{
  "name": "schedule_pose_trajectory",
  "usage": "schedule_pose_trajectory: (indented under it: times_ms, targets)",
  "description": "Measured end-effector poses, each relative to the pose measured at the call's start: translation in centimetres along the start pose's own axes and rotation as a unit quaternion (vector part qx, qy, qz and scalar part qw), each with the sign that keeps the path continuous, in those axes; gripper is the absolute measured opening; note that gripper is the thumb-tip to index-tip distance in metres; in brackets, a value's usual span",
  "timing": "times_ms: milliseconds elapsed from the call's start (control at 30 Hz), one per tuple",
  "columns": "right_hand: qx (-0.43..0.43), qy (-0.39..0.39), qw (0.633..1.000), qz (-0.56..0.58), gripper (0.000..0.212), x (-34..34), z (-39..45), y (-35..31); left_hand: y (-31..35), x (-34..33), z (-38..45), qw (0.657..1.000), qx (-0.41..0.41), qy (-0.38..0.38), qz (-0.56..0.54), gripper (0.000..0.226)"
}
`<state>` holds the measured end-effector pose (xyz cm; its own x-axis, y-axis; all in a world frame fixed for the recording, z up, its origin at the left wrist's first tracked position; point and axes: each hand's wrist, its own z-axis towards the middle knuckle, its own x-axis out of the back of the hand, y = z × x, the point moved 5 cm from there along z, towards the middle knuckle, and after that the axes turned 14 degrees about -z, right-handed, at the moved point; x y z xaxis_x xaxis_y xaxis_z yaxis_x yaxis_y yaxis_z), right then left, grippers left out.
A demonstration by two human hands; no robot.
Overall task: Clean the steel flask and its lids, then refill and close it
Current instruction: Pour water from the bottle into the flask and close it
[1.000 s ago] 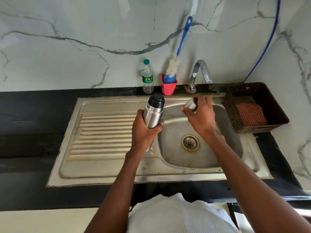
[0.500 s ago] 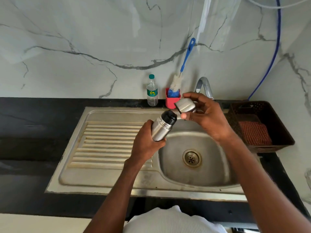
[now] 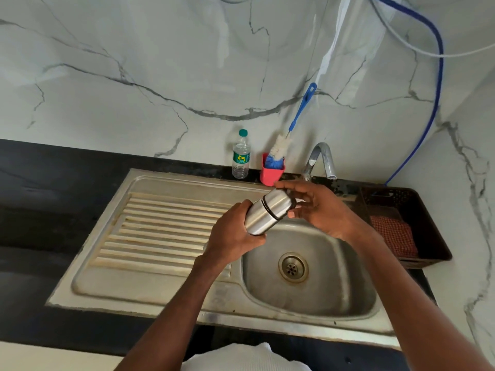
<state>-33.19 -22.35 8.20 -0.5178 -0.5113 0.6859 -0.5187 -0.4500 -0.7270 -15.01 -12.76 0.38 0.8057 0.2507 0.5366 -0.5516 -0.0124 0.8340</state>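
I hold a steel flask (image 3: pixel 258 219) tilted to the right above the sink's left edge. My left hand (image 3: pixel 233 236) grips its lower body. The steel outer lid (image 3: pixel 278 203) sits over the flask's top, and a dark ring shows where it meets the body. My right hand (image 3: pixel 318 207) curls its fingers and thumb round that lid from the right. The flask's black inner cap is hidden under the lid.
The steel sink (image 3: pixel 348 285) with its drain (image 3: pixel 292 267) lies below, a ribbed drainboard (image 3: pixel 160 231) to the left. At the back stand a water bottle (image 3: pixel 241 156), a red cup with a blue bottle brush (image 3: pixel 276 162) and the tap (image 3: pixel 321 159). A dark basket (image 3: pixel 428 236) holds a red cloth at the right.
My right hand brought the steel lid from beside the tap onto the flask's top, covering the black cap. The flask tilted further right. The view moved upward.
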Motion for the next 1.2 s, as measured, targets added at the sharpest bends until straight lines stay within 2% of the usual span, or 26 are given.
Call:
schedule_pose_trajectory:
  times_ms: [100, 300, 433, 567, 700, 833, 900, 967, 1067, 1200]
  targets:
    - [-0.012, 0.004, 1.0, -0.013, 0.068, -0.4, -0.2, 0.5, -0.2, -0.1, 0.0, 1.0, 0.003, -0.007, 0.004, 0.058]
    - [-0.008, 0.011, 0.994, -0.111, 0.053, -0.4, -0.3, 0.3, -0.2, -0.2, -0.1, 1.0, -0.006, -0.02, 0.013, 0.058]
    - [0.026, 0.003, 0.994, -0.109, 0.068, -0.3, -0.7, 0.3, -0.1, -0.2, 0.0, 1.0, -0.005, -0.019, 0.008, 0.057]
    - [0.018, 0.049, 0.994, -0.098, 0.047, -0.1, -0.2, 0.8, 0.0, -0.3, 0.1, 1.0, -0.007, -0.026, 0.01, 0.055]
    - [0.01, 0.015, 0.993, -0.117, 0.064, -0.2, -0.5, 1.0, -0.2, -0.5, 0.1, 0.999, -0.009, -0.03, 0.008, 0.057]
    - [-0.009, 0.024, 0.993, -0.114, 0.05, 0.0, -0.5, 1.2, -0.1, -0.4, 0.0, 0.999, -0.01, -0.031, 0.009, 0.059]
    - [0.002, 0.013, 0.992, -0.128, 0.059, -0.2, -0.6, 1.0, -0.2, -0.5, 0.0, 0.999, -0.011, -0.032, 0.008, 0.058]
    - [0.032, 0.008, 0.994, -0.107, 0.057, -0.7, -0.8, 0.8, -0.2, -0.5, -0.1, 0.999, -0.012, -0.031, 0.007, 0.058]
    - [0.037, 0.07, 0.988, -0.134, 0.045, -0.9, -0.5, 1.2, -0.2, -0.4, -0.1, 0.999, -0.011, -0.03, 0.014, 0.059]
    - [0.068, 0.043, 0.981, -0.176, 0.056, -1.8, -0.6, 1.0, -0.3, -0.4, -0.1, 0.999, -0.015, -0.032, 0.015, 0.06]
